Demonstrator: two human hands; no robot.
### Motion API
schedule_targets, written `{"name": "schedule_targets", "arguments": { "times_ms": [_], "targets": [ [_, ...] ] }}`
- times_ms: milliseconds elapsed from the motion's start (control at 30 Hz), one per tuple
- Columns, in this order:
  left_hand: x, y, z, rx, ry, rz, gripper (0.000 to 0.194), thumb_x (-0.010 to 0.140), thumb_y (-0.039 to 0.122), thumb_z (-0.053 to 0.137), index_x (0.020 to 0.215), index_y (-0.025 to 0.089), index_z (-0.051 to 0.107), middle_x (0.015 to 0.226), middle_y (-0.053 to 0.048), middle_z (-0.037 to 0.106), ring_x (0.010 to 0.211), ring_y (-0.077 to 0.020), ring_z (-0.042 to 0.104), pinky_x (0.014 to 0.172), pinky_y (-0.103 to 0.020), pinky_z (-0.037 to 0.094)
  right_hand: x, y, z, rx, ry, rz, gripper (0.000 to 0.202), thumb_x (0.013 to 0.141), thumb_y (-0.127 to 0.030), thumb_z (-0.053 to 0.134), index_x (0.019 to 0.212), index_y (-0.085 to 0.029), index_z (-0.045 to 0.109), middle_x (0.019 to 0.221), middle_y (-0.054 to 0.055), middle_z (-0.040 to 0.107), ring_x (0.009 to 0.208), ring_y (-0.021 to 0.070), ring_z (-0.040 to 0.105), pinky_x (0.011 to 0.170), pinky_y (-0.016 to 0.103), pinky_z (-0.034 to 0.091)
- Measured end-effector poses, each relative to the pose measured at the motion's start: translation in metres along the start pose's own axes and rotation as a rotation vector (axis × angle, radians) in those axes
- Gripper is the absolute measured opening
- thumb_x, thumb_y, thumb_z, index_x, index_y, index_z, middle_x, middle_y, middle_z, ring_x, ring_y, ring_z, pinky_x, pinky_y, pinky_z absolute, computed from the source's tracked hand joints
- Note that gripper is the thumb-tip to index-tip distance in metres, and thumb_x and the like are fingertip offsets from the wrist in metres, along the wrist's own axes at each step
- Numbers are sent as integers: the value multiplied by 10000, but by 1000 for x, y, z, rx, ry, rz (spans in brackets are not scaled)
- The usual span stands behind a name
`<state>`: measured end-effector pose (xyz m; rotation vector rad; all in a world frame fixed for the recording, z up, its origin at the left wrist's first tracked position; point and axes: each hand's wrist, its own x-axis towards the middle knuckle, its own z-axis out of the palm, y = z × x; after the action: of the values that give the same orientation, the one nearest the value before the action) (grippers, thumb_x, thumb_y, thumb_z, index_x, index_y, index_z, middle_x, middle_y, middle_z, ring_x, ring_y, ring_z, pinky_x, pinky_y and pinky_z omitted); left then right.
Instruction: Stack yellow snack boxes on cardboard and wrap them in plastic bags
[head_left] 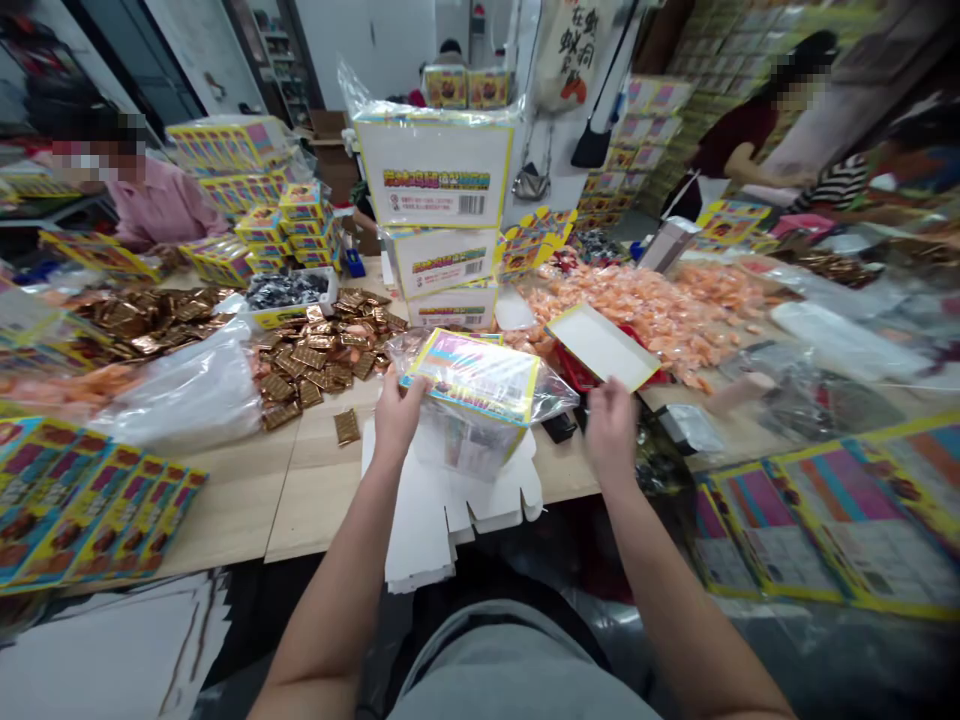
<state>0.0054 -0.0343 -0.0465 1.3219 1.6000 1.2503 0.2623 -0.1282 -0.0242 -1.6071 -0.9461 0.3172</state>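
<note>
My left hand [400,405] grips the left end of a box in a clear plastic bag [480,378], thumb on top. The box has a yellow rim and a pink, blue and white printed face. The bag's loose film sticks out on both sides. My right hand [611,435] is slightly blurred, at the near edge of a white, yellow-rimmed box panel [604,345] that tilts above a red tray [574,372]. Whether its fingers hold the panel is not clear. Beneath the bagged box lie flat white cardboard blanks [420,510].
A stack of bagged boxes [439,180] stands ahead. Gold-wrapped pieces [319,355] heap to the left, orange wrapped pieces [630,300] to the right. Printed boxes flank me at left [90,500] and right [825,520]. Other people work at far left [169,210] and far right [720,150].
</note>
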Motion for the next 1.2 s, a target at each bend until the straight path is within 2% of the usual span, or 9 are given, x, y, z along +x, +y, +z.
{"name": "schedule_targets", "arguments": {
  "times_ms": [67,133,200,267,400,533,800,1033,1200],
  "targets": [
    [4,-2,-2,33,1,25,321,821,499,592,958,210,618,870,-21,671,876,-241,618,796,-336,443,-28,-14,9,67,69,-301,338,953,-458,431,1031,-189,621,935,79,677,823,195,640,782,387,551],
    [4,-2,-4,54,-20,57,396,833,558,566,996,200,614,928,-46,687,940,-256,626,850,-356,443,-59,-31,34,172,-448,-475,296,966,-376,413,1053,-230,657,990,62,704,887,189,668,829,370,567],
    [3,-4,-5,67,-48,48,444,835,584,555,1023,186,617,983,-75,695,982,-273,629,881,-374,446,-76,-41,60,210,-950,-462,295,943,-353,459,1096,-266,696,1184,52,696,1126,212,635,1009,363,509],
    [4,-6,-6,56,-72,25,459,841,563,554,1088,182,616,1070,-96,694,1039,-285,625,903,-383,450,-71,-36,69,241,-1073,-269,310,926,-392,502,1121,-273,712,1288,33,658,1258,235,565,1119,373,419],
    [2,-8,-5,18,-128,44,514,865,517,532,1259,189,572,1253,-110,650,1183,-290,579,993,-392,419,-29,13,17,324,-990,113,436,887,-526,574,1205,-246,674,1286,50,661,1224,246,593,1099,439,444],
    [-5,-2,-2,-8,-87,2,546,858,508,533,1293,178,554,1270,-115,645,1203,-291,568,1018,-398,404,1,40,-25,198,-589,409,455,744,-591,708,952,-187,695,925,73,725,853,199,689,756,327,588],
    [3,7,-3,-110,-106,-98,501,766,435,577,1186,163,601,1214,-105,671,1140,-277,604,965,-373,458,58,3,14,270,-467,436,382,729,-473,753,617,-193,517,429,-50,480,397,96,467,379,207,412],
    [10,11,-1,-56,-33,-137,525,731,340,598,1230,196,528,1253,-105,630,1145,-273,582,961,-378,441,70,25,15,343,-364,426,437,760,-532,684,568,-216,452,393,-69,397,374,95,409,354,218,352],
    [26,20,-13,-75,-15,-234,386,749,459,598,1043,209,592,952,-82,678,843,-232,629,738,-360,484,76,31,19,377,-194,434,354,803,-567,598,781,-215,573,629,-21,619,566,131,577,492,235,491]
  ]
}}
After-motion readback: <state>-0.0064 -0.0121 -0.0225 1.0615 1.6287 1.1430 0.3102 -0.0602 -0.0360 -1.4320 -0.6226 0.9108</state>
